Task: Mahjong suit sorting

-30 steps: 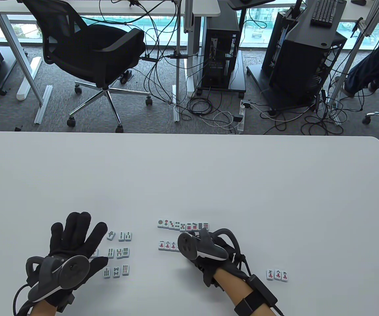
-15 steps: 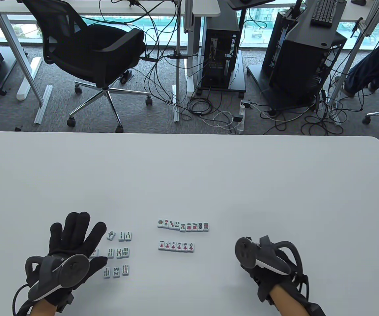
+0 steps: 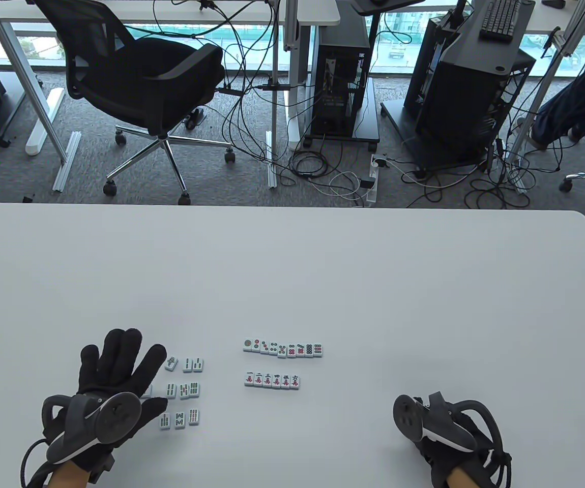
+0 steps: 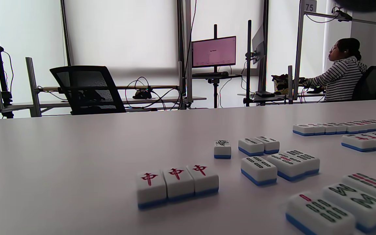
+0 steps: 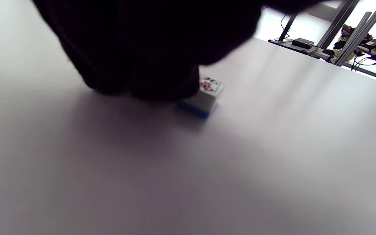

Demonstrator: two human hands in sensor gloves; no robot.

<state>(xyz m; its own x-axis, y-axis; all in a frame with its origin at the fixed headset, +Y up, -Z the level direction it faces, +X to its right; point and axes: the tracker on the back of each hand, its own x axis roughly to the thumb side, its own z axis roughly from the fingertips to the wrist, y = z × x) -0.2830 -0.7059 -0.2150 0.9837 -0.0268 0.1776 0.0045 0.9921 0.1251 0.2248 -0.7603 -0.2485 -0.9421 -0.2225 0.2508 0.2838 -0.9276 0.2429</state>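
Observation:
My left hand (image 3: 119,366) lies flat on the white table (image 3: 292,274), fingers spread, left of several loose bamboo tiles (image 3: 183,389). Three red-dragon tiles (image 4: 177,182) sit side by side under that hand. At mid-table lie a row of dot tiles (image 3: 282,348) and, in front of it, a row of character tiles (image 3: 272,380). My right hand (image 3: 442,432) is down on the table at the lower right. In the right wrist view its dark fingers (image 5: 142,65) cover most of a tile group. One character tile (image 5: 206,94) shows beside them. The grip is hidden.
The table's far edge runs across the middle of the table view. Beyond it stand an office chair (image 3: 140,86), computer towers (image 3: 341,81) and floor cables. A person (image 4: 341,73) sits at a desk in the background of the left wrist view.
My right hand has left the character row and moved right and toward me, onto the three separate character tiles, which it now covers. The left hand has stayed put.

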